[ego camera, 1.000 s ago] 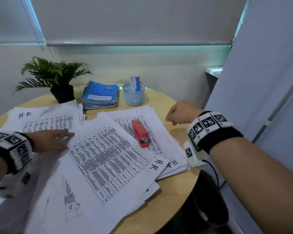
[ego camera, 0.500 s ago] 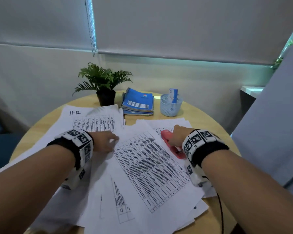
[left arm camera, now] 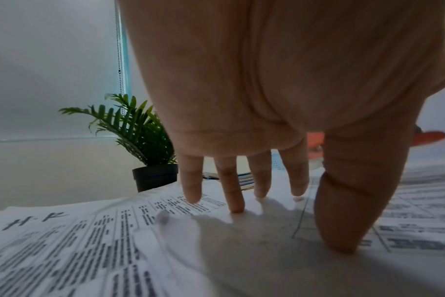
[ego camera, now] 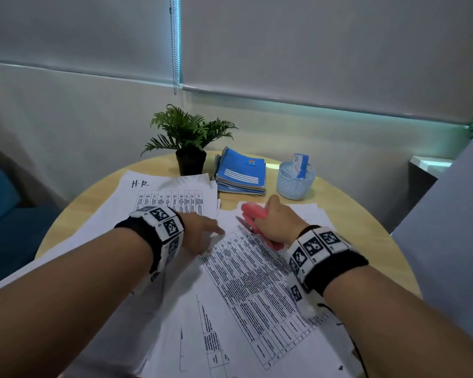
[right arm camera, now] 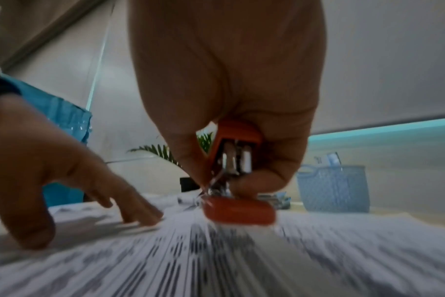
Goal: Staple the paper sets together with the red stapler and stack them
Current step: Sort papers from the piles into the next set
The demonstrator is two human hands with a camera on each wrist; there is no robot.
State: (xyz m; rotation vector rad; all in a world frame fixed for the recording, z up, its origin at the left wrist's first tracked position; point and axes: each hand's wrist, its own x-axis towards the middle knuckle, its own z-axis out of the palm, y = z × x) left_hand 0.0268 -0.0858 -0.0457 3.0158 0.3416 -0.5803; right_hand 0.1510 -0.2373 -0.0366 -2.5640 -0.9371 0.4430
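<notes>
Red stapler (ego camera: 257, 222), right of frame centre, is gripped by the right hand (ego camera: 277, 222); left hand (ego camera: 200, 233) fingers (left arm camera: 231, 193) spread, pressing the paper sets (ego camera: 251, 282).

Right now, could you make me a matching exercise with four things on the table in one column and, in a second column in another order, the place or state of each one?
Things:
1. red stapler
2. left hand
3. blue notebooks
4. small box

Places or states:
A. standing in the light blue basket
B. stacked right of the potted plant
C. gripped by the right hand
D. pressing fingers flat on the printed sheets

Pairs: 1-C, 2-D, 3-B, 4-A
</notes>
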